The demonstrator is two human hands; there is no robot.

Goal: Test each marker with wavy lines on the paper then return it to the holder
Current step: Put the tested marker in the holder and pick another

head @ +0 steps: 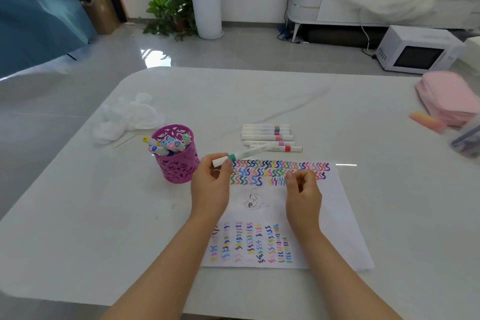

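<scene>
Over the table (pixel 259 101) our left hand (pixel 211 184) pinches the marker (pixel 249 152), its length pointing right and away. Our right hand (pixel 302 191) curls loosely, empty.

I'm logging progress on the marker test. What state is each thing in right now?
Paper, flat on the table, partly filled with wavy lines.
Green marker, gripped by the left hand over the paper's far edge.
Right hand, fingers loosely curled, nothing seen in it.
Holder, upright, several stored markers inside.
Loose markers, lying side by side on the table.
Microwave, door closed.
</scene>
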